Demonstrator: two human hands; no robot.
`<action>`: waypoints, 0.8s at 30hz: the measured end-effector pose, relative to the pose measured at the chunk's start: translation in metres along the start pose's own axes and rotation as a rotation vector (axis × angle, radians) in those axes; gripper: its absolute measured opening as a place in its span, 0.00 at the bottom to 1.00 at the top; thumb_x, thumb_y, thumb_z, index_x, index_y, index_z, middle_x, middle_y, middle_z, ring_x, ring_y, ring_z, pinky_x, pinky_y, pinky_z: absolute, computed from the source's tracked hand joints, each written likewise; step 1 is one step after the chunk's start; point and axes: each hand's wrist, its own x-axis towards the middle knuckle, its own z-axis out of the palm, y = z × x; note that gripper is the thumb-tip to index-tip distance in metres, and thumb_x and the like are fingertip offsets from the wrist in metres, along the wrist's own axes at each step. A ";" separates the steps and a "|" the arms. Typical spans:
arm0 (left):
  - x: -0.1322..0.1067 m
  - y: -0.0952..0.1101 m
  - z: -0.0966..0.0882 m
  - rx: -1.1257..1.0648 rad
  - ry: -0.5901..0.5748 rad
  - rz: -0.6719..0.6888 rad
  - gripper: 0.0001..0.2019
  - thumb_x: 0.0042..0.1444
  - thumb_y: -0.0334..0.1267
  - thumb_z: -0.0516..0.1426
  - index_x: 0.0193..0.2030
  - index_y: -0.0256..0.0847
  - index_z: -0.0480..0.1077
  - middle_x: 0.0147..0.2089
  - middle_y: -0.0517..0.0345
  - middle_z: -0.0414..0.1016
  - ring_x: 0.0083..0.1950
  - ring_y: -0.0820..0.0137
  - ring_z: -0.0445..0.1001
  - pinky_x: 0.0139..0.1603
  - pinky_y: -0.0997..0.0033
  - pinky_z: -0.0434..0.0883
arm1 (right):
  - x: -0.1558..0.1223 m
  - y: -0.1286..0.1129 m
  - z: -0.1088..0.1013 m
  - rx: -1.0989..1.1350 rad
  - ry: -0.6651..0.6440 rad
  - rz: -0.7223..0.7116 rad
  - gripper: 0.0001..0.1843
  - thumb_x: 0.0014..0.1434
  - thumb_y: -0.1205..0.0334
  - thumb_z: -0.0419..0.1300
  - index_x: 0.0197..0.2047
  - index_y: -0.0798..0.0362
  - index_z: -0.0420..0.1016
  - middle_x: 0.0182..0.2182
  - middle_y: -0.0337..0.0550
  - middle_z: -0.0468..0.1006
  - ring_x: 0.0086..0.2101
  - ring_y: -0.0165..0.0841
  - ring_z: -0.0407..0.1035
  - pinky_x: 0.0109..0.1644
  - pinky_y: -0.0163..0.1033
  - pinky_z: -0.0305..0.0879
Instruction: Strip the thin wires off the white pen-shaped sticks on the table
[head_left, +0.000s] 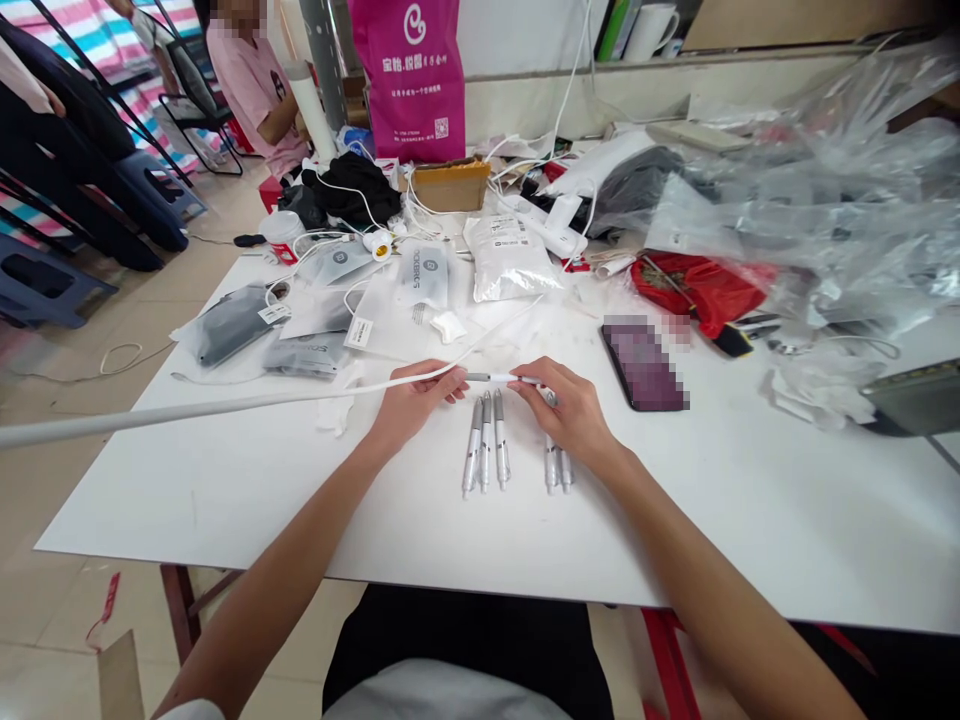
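A white and grey pen (495, 377) lies level between my two hands, above the white table (405, 530). My left hand (420, 400) pinches its grey end, and my right hand (562, 400) grips the white end. Just below, three similar pens (486, 445) rest side by side, their grey ends pointing away from me. Two more pens (558, 468) lie beneath my right hand, which partly covers them. A white cable (262, 402) crosses in front of the camera and passes over my left hand.
A phone (645, 365) lies right of my hands. Bagged packages (240, 325), a white pouch (514, 262) and a cardboard box (450, 187) crowd the back. Clear plastic (840, 210) and a red bag (697, 290) fill the right. A person in pink (247, 70) is at the far left.
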 end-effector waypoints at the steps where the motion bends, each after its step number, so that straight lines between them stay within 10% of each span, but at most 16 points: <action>1: 0.000 -0.001 0.000 0.009 0.003 -0.009 0.15 0.59 0.49 0.71 0.43 0.39 0.84 0.39 0.52 0.84 0.38 0.67 0.80 0.47 0.63 0.78 | 0.000 0.000 0.000 -0.005 0.004 -0.004 0.12 0.74 0.50 0.60 0.46 0.47 0.81 0.36 0.45 0.83 0.36 0.37 0.75 0.34 0.42 0.67; 6: -0.001 -0.001 0.001 -0.016 0.006 0.121 0.13 0.55 0.43 0.74 0.44 0.41 0.83 0.46 0.52 0.84 0.50 0.63 0.82 0.58 0.61 0.77 | -0.001 -0.003 0.000 0.004 -0.009 0.043 0.13 0.74 0.49 0.61 0.44 0.48 0.82 0.31 0.42 0.83 0.31 0.35 0.72 0.32 0.42 0.66; 11: 0.000 -0.002 0.000 0.063 0.000 0.018 0.15 0.61 0.50 0.69 0.42 0.40 0.85 0.37 0.53 0.84 0.38 0.67 0.81 0.47 0.63 0.79 | 0.000 -0.003 0.000 0.027 0.015 0.020 0.14 0.72 0.48 0.62 0.44 0.48 0.83 0.33 0.44 0.84 0.33 0.36 0.73 0.29 0.40 0.63; 19: -0.004 -0.007 0.002 0.083 0.066 0.127 0.12 0.59 0.48 0.72 0.43 0.45 0.87 0.37 0.55 0.84 0.43 0.63 0.82 0.51 0.59 0.79 | 0.006 -0.011 -0.009 0.362 -0.103 0.393 0.20 0.65 0.42 0.69 0.35 0.51 0.83 0.23 0.37 0.74 0.22 0.28 0.62 0.24 0.36 0.57; 24: -0.007 -0.006 0.005 0.123 -0.041 0.115 0.15 0.57 0.50 0.73 0.46 0.45 0.86 0.45 0.52 0.86 0.47 0.61 0.83 0.57 0.57 0.78 | 0.010 -0.009 0.002 0.712 0.126 0.444 0.21 0.61 0.39 0.72 0.40 0.48 0.78 0.32 0.39 0.78 0.32 0.32 0.72 0.36 0.39 0.72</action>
